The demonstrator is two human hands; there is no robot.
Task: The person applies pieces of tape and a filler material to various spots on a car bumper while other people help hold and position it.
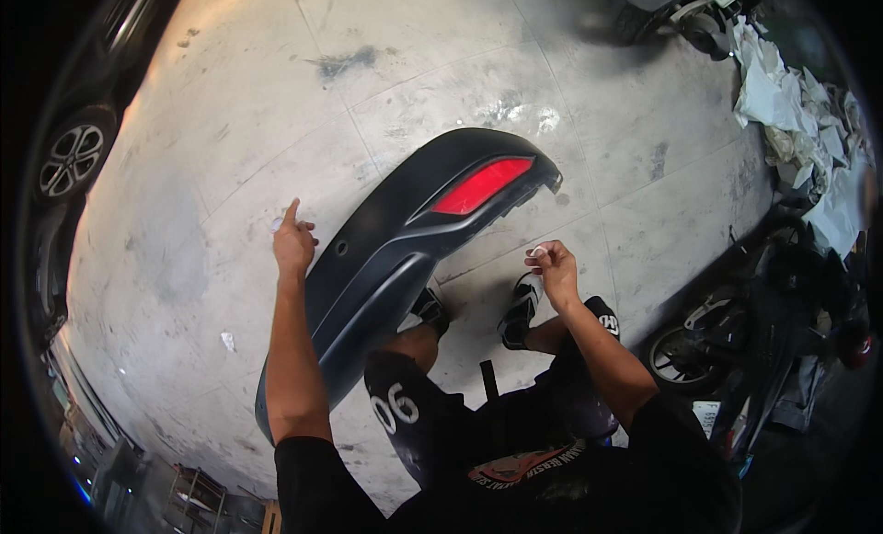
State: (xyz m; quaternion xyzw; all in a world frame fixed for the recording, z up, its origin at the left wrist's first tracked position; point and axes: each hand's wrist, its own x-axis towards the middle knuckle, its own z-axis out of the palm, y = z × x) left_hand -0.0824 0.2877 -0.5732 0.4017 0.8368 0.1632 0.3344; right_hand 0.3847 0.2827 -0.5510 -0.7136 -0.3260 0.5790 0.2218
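A long dark vehicle bumper point(368, 223) with a red reflector point(483, 186) lies at a slant on the floor in front of me. Beside its left edge is my left hand point(294, 247), index finger stretched forward and other fingers curled. A small whitish piece point(277, 223) shows at that hand's left side, apparently held under the curled fingers; its kind is unclear. Over the floor, right of the bumper, my right hand point(558, 275) pinches a small white piece point(538, 252) between thumb and fingers. This hand does not touch the bumper.
A dark car with an alloy wheel point(72, 160) stands at the left. Along the right are a motorcycle point(699, 341) and crumpled white sheets point(782, 102); another motorcycle point(704, 23) is at the far right. A white scrap point(227, 342) lies on the floor.
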